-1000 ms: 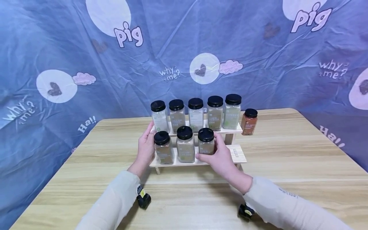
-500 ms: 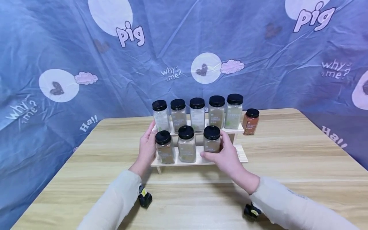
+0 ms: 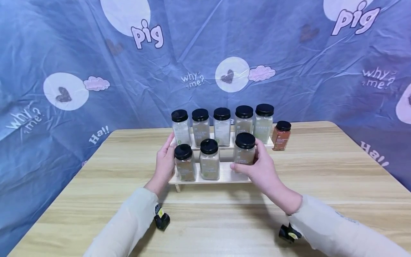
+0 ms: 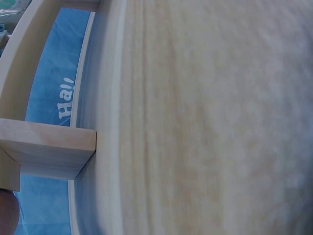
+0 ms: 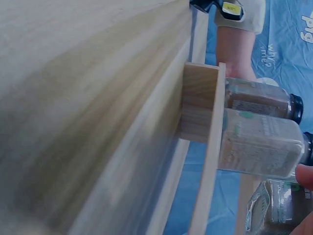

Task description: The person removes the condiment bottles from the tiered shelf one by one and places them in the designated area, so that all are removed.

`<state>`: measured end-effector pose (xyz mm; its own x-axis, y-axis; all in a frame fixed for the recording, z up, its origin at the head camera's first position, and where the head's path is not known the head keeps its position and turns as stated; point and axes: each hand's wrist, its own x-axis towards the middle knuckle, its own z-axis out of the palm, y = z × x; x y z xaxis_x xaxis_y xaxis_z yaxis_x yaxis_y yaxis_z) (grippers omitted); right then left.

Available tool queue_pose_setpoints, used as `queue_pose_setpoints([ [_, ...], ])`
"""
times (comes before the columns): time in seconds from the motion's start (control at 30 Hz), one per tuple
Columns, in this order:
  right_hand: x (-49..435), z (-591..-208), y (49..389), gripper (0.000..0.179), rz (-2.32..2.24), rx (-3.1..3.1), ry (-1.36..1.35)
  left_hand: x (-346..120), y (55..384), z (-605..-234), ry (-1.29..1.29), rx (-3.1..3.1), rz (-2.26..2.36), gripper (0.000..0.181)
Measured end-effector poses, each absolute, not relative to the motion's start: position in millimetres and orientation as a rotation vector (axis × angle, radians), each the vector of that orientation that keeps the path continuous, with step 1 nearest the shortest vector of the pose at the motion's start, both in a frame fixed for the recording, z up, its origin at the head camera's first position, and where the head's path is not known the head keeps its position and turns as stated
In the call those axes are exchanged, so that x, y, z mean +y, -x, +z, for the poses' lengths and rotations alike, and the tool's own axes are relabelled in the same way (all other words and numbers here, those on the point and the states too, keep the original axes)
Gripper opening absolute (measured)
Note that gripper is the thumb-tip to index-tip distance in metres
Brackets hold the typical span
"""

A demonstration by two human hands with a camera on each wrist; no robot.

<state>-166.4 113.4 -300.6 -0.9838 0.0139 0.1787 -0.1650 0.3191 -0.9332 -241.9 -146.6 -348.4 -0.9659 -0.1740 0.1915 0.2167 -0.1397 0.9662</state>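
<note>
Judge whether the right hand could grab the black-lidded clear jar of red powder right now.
Probably not: the right hand grips a black-lidded clear jar of brownish powder. Otherwise, the red jar looks unobstructed from the front.

A blue printed cloth hangs behind the wooden table.

Blue cloth behind a pale wood tabletop

Beyond your fingers, the creased cloth rises to the top of your head view, printed with white discs, dark hearts, pink clouds and "pig" lettering. It also drops past the tabletop's edges, left and right of your fingers. The far corners are rounded, and the grain runs roughly crosswise. Your light is soft, turning purplish far right of your fingers, with faint shadows nearer you than them.
</note>
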Motion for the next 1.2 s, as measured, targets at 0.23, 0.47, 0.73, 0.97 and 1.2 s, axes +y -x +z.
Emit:
queue_pose_setpoints([
  [0.23, 121.2, -290.9, 166.9, 0.081, 1.714, -2.402, -0.182, -147.6, 242.7, -349.0, 0.052, -1.874, -2.199, 0.047],
  [0.47, 128.5, -283.8, 166.6, 0.079, 1.641, -2.394, -0.204, -148.0, 242.1, -350.4, 0.036, -1.877, -2.184, 0.047],
  [0.73, 137.8, -275.9, 168.7, 0.079, 1.643, -2.33, -0.219, -147.3, 241.2, -349.2, 0.056, -1.885, -2.196, 0.047],
  [0.97, 150.7, -267.5, 169.7, 0.077, 1.688, -2.245, -0.225, -147.4, 241.4, -349.1, 0.044, -1.89, -2.178, 0.047],
  [1.2, 166.8, -264.3, 177.6, 0.071, 1.681, -2.129, -0.208, -146.3, 242.5, -348.4, 0.076, -1.869, -2.192, 0.046],
])
